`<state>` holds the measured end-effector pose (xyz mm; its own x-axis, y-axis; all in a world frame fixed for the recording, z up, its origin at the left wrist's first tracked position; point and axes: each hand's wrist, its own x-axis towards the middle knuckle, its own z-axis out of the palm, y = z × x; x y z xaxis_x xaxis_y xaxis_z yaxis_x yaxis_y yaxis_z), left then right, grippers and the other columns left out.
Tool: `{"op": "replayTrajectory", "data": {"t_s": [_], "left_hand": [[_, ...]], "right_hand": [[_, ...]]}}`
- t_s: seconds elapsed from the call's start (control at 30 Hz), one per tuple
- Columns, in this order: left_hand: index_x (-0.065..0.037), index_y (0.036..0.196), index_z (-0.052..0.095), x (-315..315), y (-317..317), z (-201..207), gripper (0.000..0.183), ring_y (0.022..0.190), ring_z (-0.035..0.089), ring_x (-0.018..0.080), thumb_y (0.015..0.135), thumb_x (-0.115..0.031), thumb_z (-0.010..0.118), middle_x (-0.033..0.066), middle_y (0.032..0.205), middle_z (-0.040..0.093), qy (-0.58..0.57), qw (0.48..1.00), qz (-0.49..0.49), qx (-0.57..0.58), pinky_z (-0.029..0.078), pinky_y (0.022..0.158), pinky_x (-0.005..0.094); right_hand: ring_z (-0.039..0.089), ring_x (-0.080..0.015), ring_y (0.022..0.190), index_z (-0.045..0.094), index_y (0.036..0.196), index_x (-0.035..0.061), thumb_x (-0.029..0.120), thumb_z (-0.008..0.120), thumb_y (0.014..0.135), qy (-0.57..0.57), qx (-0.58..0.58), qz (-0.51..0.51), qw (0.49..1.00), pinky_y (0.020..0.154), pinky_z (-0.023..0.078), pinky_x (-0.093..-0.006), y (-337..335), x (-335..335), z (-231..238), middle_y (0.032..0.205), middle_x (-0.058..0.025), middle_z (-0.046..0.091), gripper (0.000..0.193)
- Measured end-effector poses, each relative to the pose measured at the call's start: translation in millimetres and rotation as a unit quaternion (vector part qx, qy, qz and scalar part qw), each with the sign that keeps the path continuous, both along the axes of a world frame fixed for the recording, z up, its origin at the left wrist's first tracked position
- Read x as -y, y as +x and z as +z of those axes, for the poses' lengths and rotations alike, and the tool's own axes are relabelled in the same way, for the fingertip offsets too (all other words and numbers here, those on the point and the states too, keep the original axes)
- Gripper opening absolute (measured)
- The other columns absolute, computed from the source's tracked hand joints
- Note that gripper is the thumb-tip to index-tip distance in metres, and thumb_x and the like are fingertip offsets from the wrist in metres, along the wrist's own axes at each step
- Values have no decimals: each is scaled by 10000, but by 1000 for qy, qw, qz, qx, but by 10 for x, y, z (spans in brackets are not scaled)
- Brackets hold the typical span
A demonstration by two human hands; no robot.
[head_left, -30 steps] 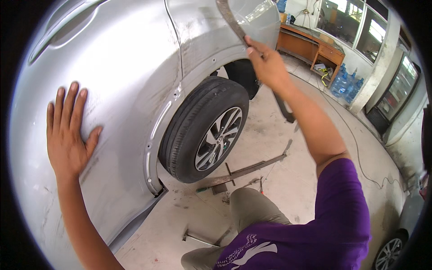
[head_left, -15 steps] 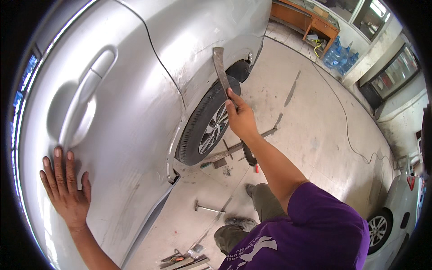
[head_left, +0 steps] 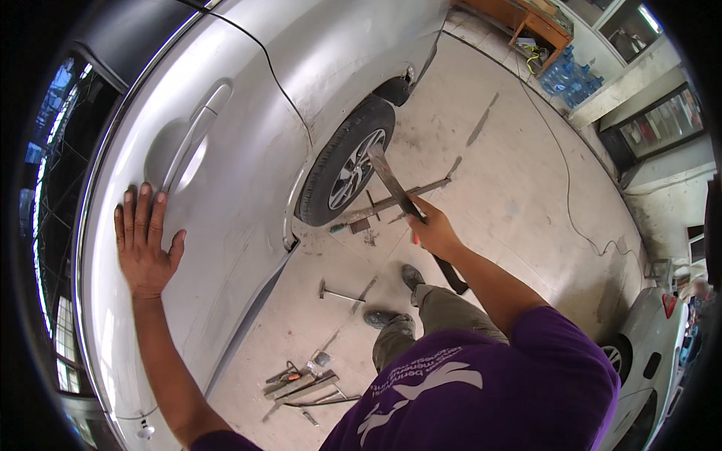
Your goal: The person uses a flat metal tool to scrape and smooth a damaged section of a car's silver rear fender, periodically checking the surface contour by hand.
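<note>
My left hand (head_left: 149,254) lies flat with its fingers spread on the silver car door (head_left: 226,218), just below the door handle (head_left: 197,135). My right hand (head_left: 434,228) is wrapped round a curved flat metal bar (head_left: 391,180) with a worn grey end and a dark, hooked lower end. The bar slants through the air over the floor. From this view its grey tip overlaps the rear wheel (head_left: 350,167); I cannot tell how far apart they are.
A hammer (head_left: 340,295) lies on the floor near my shoes. Metal strips and tools (head_left: 308,383) lie closer in, and a long metal bar (head_left: 398,199) beside the wheel. A cable (head_left: 564,165) crosses the floor at right. Another car (head_left: 643,376) stands at lower right.
My right hand has lowered the bar from in front of the rear panel, bringing it down and back from the car. My left hand remains on the door; the view has shifted.
</note>
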<state>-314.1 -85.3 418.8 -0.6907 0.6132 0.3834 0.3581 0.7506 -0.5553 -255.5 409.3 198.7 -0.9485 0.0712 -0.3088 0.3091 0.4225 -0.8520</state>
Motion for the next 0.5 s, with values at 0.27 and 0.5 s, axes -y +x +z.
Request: {"op": "replayTrajectory", "data": {"t_s": [0.27, 0.5], "left_hand": [[-58, 1434, 497, -2580, 1468, -2651, 513, 1355, 481, 309, 981, -262, 623, 184, 1451, 504, 639, 543, 126, 530, 413, 1097, 446], [-54, 1259, 507, -4947, 1357, -3100, 347, 1016, 639, 343, 1058, -337, 508, 187, 1146, 624, 908, 101, 117, 389, 533, 896, 479]], "right_hand": [[645, -187, 617, 449, 1468, 123, 86, 600, 910, -54, 157, 92, 982, 588, 527, -357, 582, -805, 91, 856, -146, 678, 579], [667, -256, 1129, 464, 1488, 94, 138, 606, 915, -44, -14, 333, 942, 962, 511, -365, 401, -1511, 38, 1205, -233, 677, 593]]}}
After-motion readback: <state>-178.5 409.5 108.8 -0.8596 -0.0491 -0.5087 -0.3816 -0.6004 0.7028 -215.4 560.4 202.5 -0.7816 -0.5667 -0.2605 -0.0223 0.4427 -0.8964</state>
